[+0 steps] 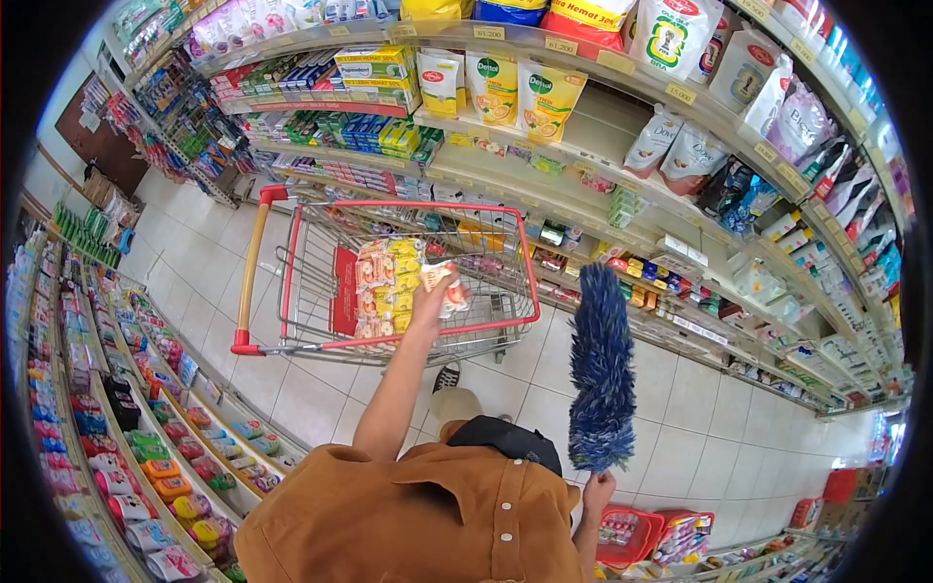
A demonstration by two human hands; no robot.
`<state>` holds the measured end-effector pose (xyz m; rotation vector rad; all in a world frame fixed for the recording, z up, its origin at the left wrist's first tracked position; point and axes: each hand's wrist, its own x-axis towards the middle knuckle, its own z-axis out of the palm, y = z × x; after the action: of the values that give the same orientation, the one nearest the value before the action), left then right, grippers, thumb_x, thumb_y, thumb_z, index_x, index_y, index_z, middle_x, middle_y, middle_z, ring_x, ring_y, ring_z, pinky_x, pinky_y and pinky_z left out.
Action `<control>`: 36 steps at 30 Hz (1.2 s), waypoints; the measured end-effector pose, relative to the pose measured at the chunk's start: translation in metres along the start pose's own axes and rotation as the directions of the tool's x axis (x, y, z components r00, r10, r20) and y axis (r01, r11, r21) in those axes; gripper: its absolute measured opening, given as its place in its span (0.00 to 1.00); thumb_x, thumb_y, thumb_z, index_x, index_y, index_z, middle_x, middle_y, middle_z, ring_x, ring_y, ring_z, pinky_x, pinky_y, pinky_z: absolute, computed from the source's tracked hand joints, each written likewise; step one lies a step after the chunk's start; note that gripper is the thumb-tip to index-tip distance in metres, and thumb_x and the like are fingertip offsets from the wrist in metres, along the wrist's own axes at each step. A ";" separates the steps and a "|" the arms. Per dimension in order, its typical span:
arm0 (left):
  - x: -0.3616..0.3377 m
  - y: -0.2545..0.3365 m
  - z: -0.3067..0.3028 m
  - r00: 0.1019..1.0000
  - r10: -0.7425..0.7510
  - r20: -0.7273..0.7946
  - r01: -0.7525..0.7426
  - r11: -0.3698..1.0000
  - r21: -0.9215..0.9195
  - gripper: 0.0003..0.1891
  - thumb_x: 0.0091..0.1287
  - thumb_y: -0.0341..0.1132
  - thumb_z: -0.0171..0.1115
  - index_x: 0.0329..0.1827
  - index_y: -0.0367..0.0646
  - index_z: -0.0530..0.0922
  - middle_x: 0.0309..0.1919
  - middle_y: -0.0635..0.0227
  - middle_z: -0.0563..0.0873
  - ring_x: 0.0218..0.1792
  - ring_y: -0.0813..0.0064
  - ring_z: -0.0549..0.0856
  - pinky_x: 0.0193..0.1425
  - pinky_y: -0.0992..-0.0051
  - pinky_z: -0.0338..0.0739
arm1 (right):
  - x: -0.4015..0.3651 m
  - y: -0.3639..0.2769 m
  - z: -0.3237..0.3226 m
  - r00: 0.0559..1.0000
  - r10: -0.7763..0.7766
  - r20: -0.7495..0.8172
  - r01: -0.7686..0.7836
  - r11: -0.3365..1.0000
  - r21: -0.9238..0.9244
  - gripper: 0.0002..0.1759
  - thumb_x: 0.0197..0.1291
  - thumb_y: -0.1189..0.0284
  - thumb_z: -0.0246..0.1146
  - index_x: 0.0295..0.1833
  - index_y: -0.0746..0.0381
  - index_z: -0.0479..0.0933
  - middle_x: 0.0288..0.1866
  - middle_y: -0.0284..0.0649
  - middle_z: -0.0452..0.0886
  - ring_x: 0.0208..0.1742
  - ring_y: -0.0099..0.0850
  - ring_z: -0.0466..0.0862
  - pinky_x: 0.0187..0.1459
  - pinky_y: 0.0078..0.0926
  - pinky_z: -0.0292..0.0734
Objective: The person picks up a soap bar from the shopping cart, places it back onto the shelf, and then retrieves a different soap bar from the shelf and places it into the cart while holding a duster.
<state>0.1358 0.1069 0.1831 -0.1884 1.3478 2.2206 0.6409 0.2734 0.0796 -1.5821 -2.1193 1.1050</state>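
My left hand (428,303) reaches over the shopping cart (531,267) and is closed on a small white packet (453,279) with red and orange print. Just left of that packet, rows of peach-coloured packets (372,277) and yellow packets (403,282) lie in the cart. Low on my right side, my right hand (599,486) grips a blue fluffy duster (601,369) at its handle end, and its thick head points up and forward. The handle itself is mostly hidden by my fingers.
Ahead stands a long shelf (573,151) with yellow Dettol pouches (493,89), white Dove pouches (651,141) and boxes. A lower shelf of bottles (170,486) curves along the left. Red baskets (627,537) with goods sit on the tiled floor (671,408) behind my right hand.
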 end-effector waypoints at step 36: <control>-0.114 -0.002 0.030 0.984 0.090 0.155 -0.041 0.955 -0.292 0.63 0.49 0.87 0.26 0.74 0.39 0.59 0.69 0.57 0.69 0.68 0.56 0.67 0.72 0.54 0.58 | 0.025 -0.157 -0.127 0.850 -0.477 0.225 0.519 0.678 -0.521 0.14 0.52 0.61 0.65 0.27 0.62 0.78 0.18 0.49 0.78 0.22 0.51 0.79 0.28 0.46 0.74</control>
<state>0.2382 0.0912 0.2396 -0.0600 0.9509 2.4232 0.6005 0.3309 0.2707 -1.0042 -2.8660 0.3522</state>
